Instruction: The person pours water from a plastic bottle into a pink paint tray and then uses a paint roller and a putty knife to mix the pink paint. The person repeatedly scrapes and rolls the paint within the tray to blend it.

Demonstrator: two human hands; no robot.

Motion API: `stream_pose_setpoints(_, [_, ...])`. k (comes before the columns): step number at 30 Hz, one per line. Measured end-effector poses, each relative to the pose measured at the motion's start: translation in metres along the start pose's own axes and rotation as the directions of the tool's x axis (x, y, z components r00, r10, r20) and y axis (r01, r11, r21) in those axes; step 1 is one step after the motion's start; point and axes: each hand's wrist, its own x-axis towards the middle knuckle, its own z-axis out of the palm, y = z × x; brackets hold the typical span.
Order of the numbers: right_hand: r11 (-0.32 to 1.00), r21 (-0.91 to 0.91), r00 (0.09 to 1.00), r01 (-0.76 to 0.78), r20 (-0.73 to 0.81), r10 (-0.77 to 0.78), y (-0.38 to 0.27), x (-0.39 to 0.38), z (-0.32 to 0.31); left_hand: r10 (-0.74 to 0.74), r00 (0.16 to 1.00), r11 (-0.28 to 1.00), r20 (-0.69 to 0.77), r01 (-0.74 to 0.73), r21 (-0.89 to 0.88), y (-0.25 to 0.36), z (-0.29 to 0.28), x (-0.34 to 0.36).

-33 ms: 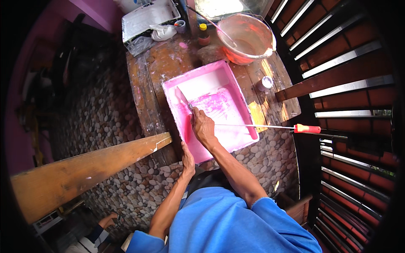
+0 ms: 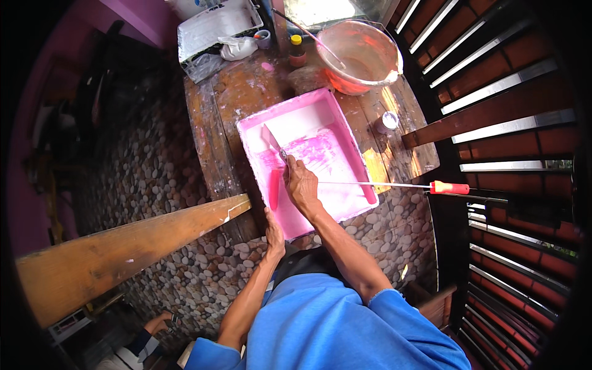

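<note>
A square pink paint tray (image 2: 251,154) lies on the wooden table, its bottom covered with pink and white paint. My right hand (image 2: 301,185) is closed round the handle of a putty knife (image 2: 271,139), whose pointed-looking blade is over the tray's far left part. My left hand (image 2: 275,230) grips the tray's near left rim, fingers along its side. Beside my right hand, inside the tray, is a red cylinder (image 2: 274,190) like a roller sleeve. A long thin rod with a red handle (image 2: 449,188) crosses the tray's right rim; my right hand hides its inner end.
On the table (image 2: 222,132) stand an orange paint-smeared bucket (image 2: 370,69) with a stick, a yellow-capped bottle (image 2: 297,50) and a small white-topped pot (image 2: 388,121). A white tray (image 2: 216,29) sits far left. A wooden beam (image 2: 135,246) juts in from the left. Slatted railings flank the right.
My right hand and the putty knife have shifted slightly right within the tray, baring more of the red cylinder. My left hand stays on the rim.
</note>
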Motion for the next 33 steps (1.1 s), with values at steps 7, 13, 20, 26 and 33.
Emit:
stream_pose_setpoints(7, [0.99, -0.128, 0.985, -0.066, -0.169, 0.044, 0.051, 0.022, -0.059, 0.013, 0.999, 0.999, 0.037, -0.012, -0.04, -0.002, 0.0, 0.004])
stream_pose_setpoints(13, [0.966, -0.209, 0.973, -0.153, -0.203, 0.111, 0.065, 0.026, -0.066, 0.089, 0.994, 0.995, 0.062, -0.085, -0.06, -0.004, 0.0, 0.012])
stream_pose_setpoints(20, [0.989, 0.006, 0.94, -0.148, -0.311, 0.142, 0.069, 0.029, -0.07, 0.026, 0.998, 0.997, 0.05, -0.023, -0.067, -0.001, 0.001, 0.01])
stream_pose_setpoints(26, [0.955, 0.233, 0.963, -0.185, -0.15, 0.224, 0.062, 0.032, -0.069, 0.059, 0.998, 0.998, 0.017, -0.058, -0.036, -0.011, 0.0, 0.018])
stream_pose_setpoints(33, [0.91, 0.307, 0.951, -0.277, -0.048, 0.306, 0.07, 0.041, -0.054, 0.103, 0.994, 0.994, 0.038, -0.101, -0.045, -0.033, -0.008, 0.038])
